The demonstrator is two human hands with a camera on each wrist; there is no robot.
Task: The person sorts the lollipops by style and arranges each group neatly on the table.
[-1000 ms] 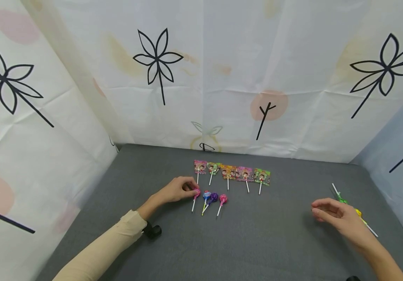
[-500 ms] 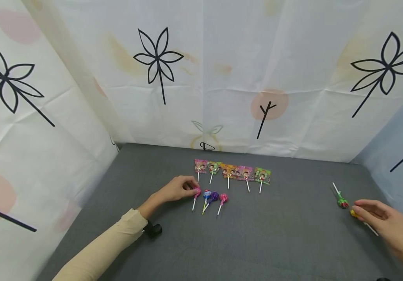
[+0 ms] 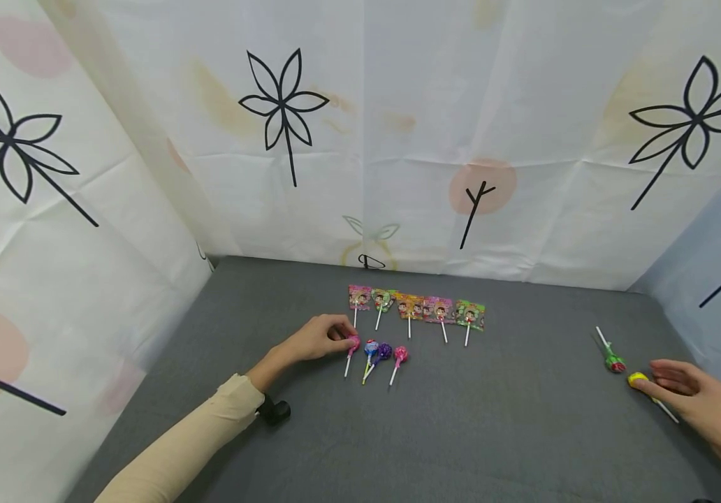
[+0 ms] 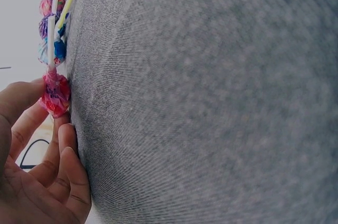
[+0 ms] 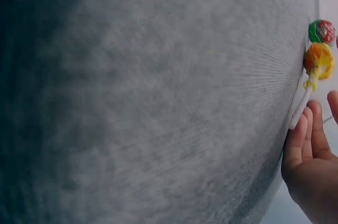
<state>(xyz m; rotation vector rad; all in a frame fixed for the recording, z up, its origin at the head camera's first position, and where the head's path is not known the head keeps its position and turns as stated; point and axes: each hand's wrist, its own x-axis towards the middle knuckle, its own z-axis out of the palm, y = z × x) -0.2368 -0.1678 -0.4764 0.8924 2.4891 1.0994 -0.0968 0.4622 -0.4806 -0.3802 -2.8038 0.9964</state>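
Note:
My left hand (image 3: pixel 315 338) pinches the wrapped candy of a pink lollipop (image 4: pixel 55 94) between thumb and fingertips; its white stick points toward me on the grey table. Just right of it lie a blue lollipop (image 3: pixel 370 347), a purple lollipop (image 3: pixel 384 351) and another pink lollipop (image 3: pixel 401 354). Over at the right, my right hand (image 3: pixel 700 399) is beside a yellow lollipop (image 3: pixel 638 378). In the right wrist view, its thumb stands apart from the fingers (image 5: pixel 311 129), which are close to the stick's end. A green and red lollipop (image 3: pixel 614 362) lies just beyond the yellow one.
Behind the loose lollipops runs a row of several lollipops in flat printed wrappers (image 3: pixel 438 309), sticks toward me. Grey cloth (image 3: pixel 461 433) covers the table. White patterned curtains (image 3: pixel 398 140) stand along the back and both sides.
My right hand has moved right, from left of the yellow and green lollipops to beside the yellow one's stick, uncovering both candies. The left hand has stayed on the pink lollipop.

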